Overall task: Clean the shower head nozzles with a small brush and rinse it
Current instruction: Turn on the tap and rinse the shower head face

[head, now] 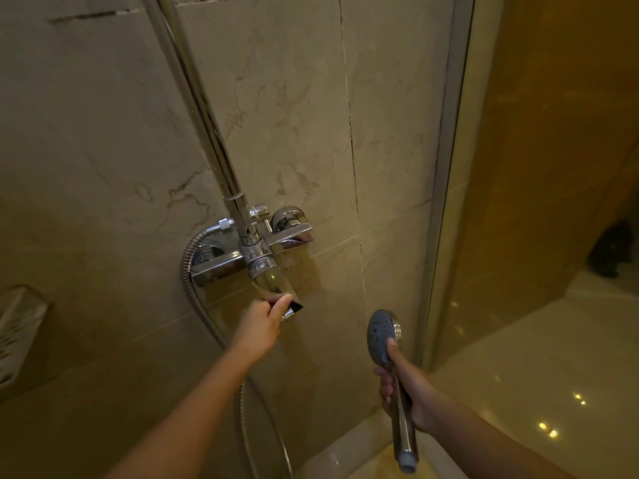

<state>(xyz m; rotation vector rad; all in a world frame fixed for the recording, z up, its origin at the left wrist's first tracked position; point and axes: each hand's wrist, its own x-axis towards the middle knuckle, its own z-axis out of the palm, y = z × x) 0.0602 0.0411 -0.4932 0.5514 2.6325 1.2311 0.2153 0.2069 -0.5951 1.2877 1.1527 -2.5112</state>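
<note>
Two hands are busy at the wall, and neither carries a brush. The left grip (264, 323) is closed round the tip of the chrome lever (276, 288) that juts down from the mixer (257, 252). The right grip (404, 385) is wrapped round the handle of the shower head (379, 331), which is held upright below and to the right of the mixer, its grey nozzle face turned left toward the lever. The hose (188, 288) leaves the mixer's left side, loops down and runs off beneath it.

My guess is the water is about to be turned on for a rinse, and that is where trouble sits. From where I stand the lower end of the handle looks bare, with no hose joined to it, though the light is dim and I wouldn't swear to it. If the hose is off, moving the lever would send water out of the loose hose end below the mixer rather than through the nozzles. If it is joined, a hard pull on the lever would fire spray from the face straight at the left forearm and the wall, and back onto the person. A hot setting could scald. Wet chrome is slick, so the handle could twist in the right grip and knock the glass panel (539, 167) to the right of the mixer.
</note>
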